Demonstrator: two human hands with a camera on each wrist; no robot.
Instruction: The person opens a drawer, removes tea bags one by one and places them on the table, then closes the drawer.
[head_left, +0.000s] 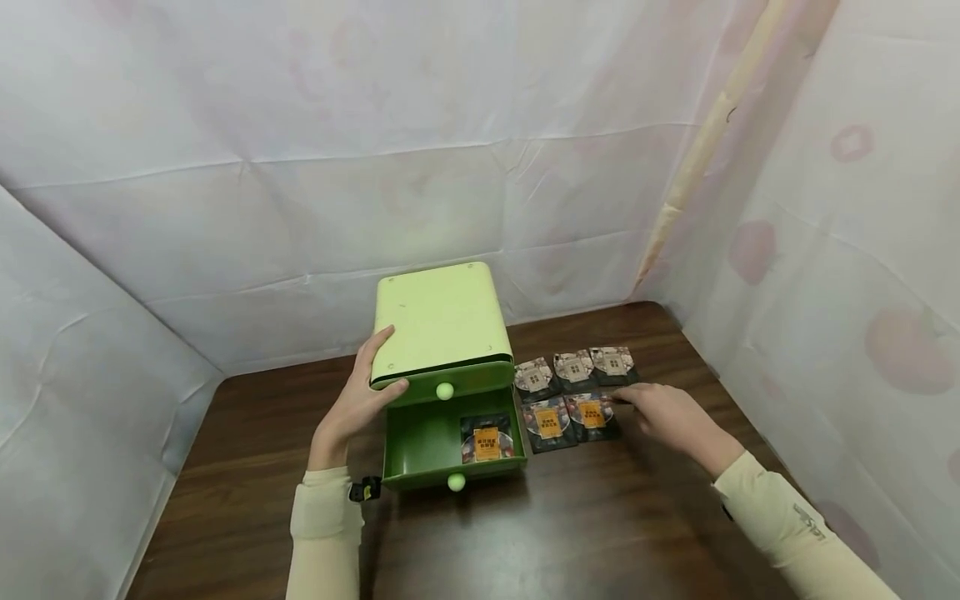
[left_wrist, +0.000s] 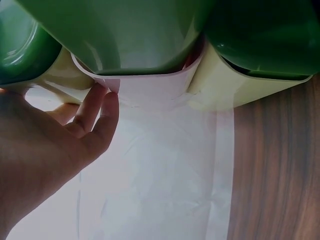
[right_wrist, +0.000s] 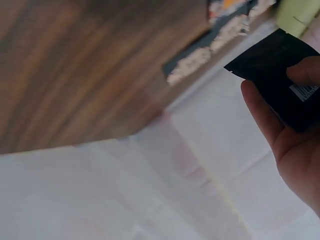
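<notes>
A light green two-drawer cabinet (head_left: 438, 321) stands on the table, its lower drawer (head_left: 420, 450) pulled out and its upper drawer (head_left: 480, 379) nearly closed. One black packet with an orange label (head_left: 487, 442) lies in the lower drawer, at its right side. My left hand (head_left: 360, 400) holds the cabinet's front left corner, the thumb at the front edge and the fingers along the side and top. My right hand (head_left: 667, 417) pinches a small flat packet (head_left: 591, 414) between thumb and fingers; its black back with a barcode shows in the right wrist view.
Right of the cabinet lies an orange-labelled packet (head_left: 550, 422), with a row of pale-fronted packets (head_left: 573, 368) behind it. Round green knobs (head_left: 456, 482) stick out from the drawer fronts. White patterned sheeting (head_left: 375, 208) encloses the table's back and sides.
</notes>
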